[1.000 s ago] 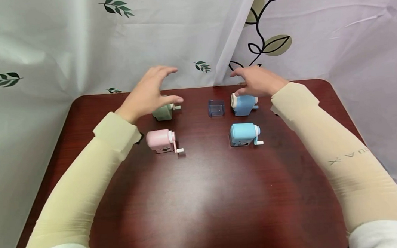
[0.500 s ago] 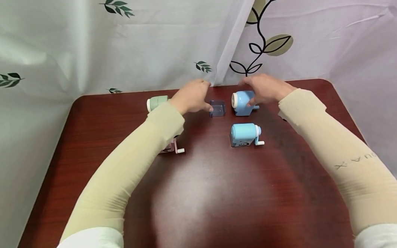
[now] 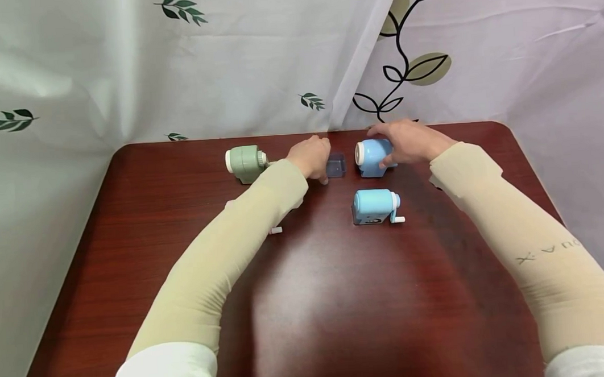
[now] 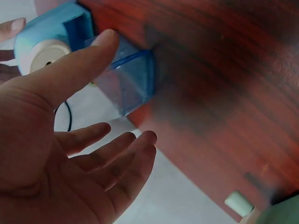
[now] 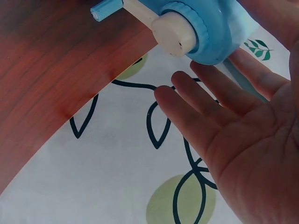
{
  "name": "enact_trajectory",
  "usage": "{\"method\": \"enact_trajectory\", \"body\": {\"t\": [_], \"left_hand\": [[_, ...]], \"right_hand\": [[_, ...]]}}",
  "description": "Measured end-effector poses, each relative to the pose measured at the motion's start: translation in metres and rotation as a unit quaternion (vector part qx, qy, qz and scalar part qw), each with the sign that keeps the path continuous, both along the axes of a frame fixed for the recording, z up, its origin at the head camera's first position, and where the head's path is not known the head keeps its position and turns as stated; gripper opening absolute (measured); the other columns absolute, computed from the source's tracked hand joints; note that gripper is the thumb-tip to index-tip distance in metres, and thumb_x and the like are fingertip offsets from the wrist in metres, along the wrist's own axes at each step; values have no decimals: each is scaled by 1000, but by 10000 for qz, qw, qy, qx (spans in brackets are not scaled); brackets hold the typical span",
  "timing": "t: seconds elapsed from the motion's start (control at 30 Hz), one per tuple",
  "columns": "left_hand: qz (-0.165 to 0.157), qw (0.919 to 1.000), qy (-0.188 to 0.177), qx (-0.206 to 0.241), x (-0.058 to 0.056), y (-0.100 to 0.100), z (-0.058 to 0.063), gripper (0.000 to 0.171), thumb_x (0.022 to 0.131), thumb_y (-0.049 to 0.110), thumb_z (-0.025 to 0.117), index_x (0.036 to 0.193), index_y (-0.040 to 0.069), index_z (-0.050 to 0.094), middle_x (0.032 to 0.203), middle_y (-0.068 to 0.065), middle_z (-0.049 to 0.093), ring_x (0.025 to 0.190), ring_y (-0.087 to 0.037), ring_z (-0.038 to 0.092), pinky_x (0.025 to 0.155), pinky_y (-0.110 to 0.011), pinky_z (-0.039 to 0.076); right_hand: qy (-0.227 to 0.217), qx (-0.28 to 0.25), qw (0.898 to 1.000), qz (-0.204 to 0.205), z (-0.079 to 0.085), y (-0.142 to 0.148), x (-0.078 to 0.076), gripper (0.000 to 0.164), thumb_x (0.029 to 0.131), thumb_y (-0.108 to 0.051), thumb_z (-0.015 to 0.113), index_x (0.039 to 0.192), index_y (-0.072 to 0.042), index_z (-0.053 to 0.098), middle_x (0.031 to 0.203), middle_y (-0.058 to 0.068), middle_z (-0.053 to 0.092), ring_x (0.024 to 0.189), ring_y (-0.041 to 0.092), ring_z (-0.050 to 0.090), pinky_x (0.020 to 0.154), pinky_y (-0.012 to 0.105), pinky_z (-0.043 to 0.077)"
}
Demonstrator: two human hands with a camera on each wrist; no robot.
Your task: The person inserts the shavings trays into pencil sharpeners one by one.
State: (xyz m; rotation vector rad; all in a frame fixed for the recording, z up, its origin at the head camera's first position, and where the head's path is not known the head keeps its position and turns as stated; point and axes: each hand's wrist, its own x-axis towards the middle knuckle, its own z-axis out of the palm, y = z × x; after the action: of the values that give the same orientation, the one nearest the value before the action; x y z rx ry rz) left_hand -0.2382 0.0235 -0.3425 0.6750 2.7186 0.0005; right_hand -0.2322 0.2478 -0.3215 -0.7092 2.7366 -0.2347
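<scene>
At the back of the table, my left hand reaches beside a small see-through blue plastic box. In the left wrist view, thumb and fingers are spread apart around the box, without a visible grip. My right hand is at the right side of a blue crank pencil sharpener with a cream front ring. Its fingers, fairly straight, lie behind the sharpener in the right wrist view; whether they touch it I cannot tell. The sharpener's body has a square opening.
Nearer me stands a light-blue crank sharpener. A green one is at the back left. My left sleeve hides most of a pink sharpener; its white crank knob shows. A patterned white curtain hangs behind the table.
My left hand has moved right and down from above the green sharpener to the clear box. My right hand has lowered to the blue sharpener's side. The sharpeners stay in place.
</scene>
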Motion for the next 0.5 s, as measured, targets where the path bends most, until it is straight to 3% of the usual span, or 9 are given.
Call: {"method": "enact_trajectory", "body": {"t": [0.5], "left_hand": [[313,9995,9,38,-5,11,-19,66,68,25,82,122,7,49,113,-8,58,96,-18,55,73,-39,51]], "right_hand": [[143,-10,9999,77,1,-1,-1,67,76,-23,77,134,-3,49,124,23,56,113,38,50,93,50,39]]}}
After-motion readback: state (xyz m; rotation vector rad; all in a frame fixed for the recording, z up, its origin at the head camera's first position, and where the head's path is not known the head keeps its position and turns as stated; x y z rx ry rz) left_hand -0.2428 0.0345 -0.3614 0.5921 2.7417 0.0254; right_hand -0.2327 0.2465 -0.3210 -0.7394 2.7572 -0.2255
